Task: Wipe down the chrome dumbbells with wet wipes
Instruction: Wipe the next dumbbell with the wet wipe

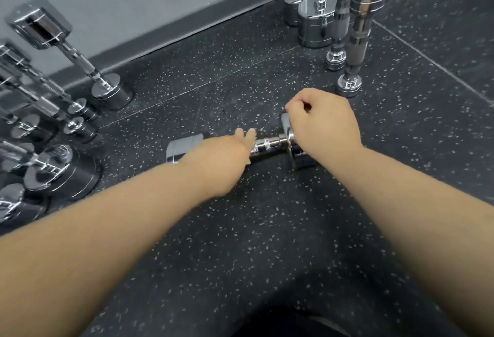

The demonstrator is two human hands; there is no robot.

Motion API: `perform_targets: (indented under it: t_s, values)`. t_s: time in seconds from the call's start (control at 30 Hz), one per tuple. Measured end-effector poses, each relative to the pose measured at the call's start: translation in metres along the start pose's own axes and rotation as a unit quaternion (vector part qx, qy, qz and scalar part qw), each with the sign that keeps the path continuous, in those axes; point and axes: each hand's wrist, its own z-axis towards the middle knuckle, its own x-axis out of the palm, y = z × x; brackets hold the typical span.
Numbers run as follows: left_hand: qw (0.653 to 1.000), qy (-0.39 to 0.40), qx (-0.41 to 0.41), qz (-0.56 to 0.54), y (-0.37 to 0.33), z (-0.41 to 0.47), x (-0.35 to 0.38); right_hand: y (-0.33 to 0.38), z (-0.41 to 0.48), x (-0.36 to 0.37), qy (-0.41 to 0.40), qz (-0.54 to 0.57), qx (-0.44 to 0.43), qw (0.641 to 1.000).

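Observation:
A chrome dumbbell [267, 145] lies on its side on the dark speckled floor, in the middle of the view. My left hand [224, 160] lies across the left part of its knurled handle with the fingers stretched out past the bar, hiding part of the left head. My right hand [320, 122] sits on the right head with its fingers curled over the top edge. No wet wipe shows in either hand.
Several chrome dumbbells [53, 112] stand and lean in a cluster at the left. Several more [344, 21] stand upright on end at the back right, close to my right hand. A grey wall with a dark skirting [171, 29] runs behind.

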Motion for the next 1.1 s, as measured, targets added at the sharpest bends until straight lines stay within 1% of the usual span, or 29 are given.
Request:
perform_targets:
  t_s: [0.07,0.1,0.17,0.27,0.33,0.37,0.4,0.47,0.5,0.53,0.57,0.63,0.67,0.7,0.77,0.8,0.83,0.87,0.9,0.93,0.97,1.03,1.1]
  values:
    - [0.992,-0.039,0.030,-0.115,-0.003,0.010,-0.007,0.003,0.002,-0.001,0.003,-0.003,0.009,1.000]
    - [0.984,-0.068,0.030,-0.161,-0.009,0.016,-0.009,0.004,0.003,-0.001,0.003,-0.003,0.014,1.000]
    - [0.977,-0.112,0.015,-0.179,-0.022,0.027,-0.011,0.006,0.005,-0.001,0.004,-0.003,0.021,1.000]
    - [0.989,-0.123,0.015,-0.081,-0.017,0.026,-0.007,0.004,0.005,0.000,0.007,-0.007,0.022,1.000]
    - [0.995,-0.100,-0.003,-0.025,0.005,0.018,-0.007,0.003,0.005,-0.001,0.006,-0.004,0.023,1.000]
    - [0.997,-0.076,-0.013,0.007,0.018,0.013,-0.006,0.003,0.005,-0.001,0.008,-0.002,0.025,1.000]
    - [0.997,-0.064,-0.010,0.045,0.029,0.008,-0.005,0.003,0.005,-0.001,0.010,-0.001,0.028,1.000]
    - [0.994,-0.060,0.024,0.092,0.038,0.007,-0.002,0.004,0.005,-0.001,0.006,-0.001,0.032,0.999]
    - [0.996,-0.059,0.032,0.058,0.030,0.010,-0.002,0.005,0.005,-0.001,0.004,-0.001,0.032,0.999]
    - [0.997,-0.063,0.038,-0.007,0.017,0.014,-0.003,0.005,0.005,-0.001,0.003,-0.002,0.031,1.000]
    - [0.993,-0.063,0.039,-0.096,0.001,0.019,-0.003,0.006,0.004,0.000,0.001,-0.003,0.027,1.000]
    - [0.967,-0.062,0.054,-0.240,-0.027,0.032,-0.001,0.004,0.003,0.000,-0.004,-0.002,0.020,1.000]
    - [0.961,-0.053,0.060,-0.266,-0.030,0.036,0.000,0.004,0.003,0.000,-0.006,-0.001,0.017,1.000]
    - [0.968,-0.031,0.070,-0.239,-0.022,0.038,-0.001,0.003,0.002,-0.001,-0.008,0.000,0.013,1.000]
    - [0.988,0.054,0.095,-0.105,0.005,0.036,-0.009,0.000,0.000,-0.001,-0.012,0.004,0.004,1.000]
    - [0.988,0.106,0.103,-0.034,0.019,0.032,-0.017,0.000,-0.001,-0.001,-0.013,0.006,0.000,1.000]
    - [0.983,0.154,0.104,0.013,0.028,0.029,-0.023,0.000,-0.002,0.000,-0.010,0.006,-0.001,1.000]
    - [0.976,0.188,0.099,0.039,0.033,0.027,-0.028,0.001,-0.001,0.000,-0.008,0.004,0.002,1.000]
    - [0.974,0.204,0.095,0.039,0.034,0.030,-0.031,0.001,0.001,-0.001,-0.007,0.002,0.009,1.000]
    - [0.975,0.203,0.088,0.011,0.032,0.034,-0.032,0.002,0.004,-0.001,-0.002,-0.001,0.019,1.000]
    - [0.979,0.185,0.081,-0.026,0.026,0.040,-0.031,0.004,0.007,-0.001,0.004,-0.006,0.028,1.000]
    - [0.982,0.129,0.065,-0.120,0.005,0.053,-0.028,0.007,0.012,0.001,0.013,-0.018,0.041,0.999]
    - [0.975,0.073,0.056,-0.201,-0.014,0.062,-0.025,0.007,0.015,0.002,0.013,-0.022,0.048,0.999]
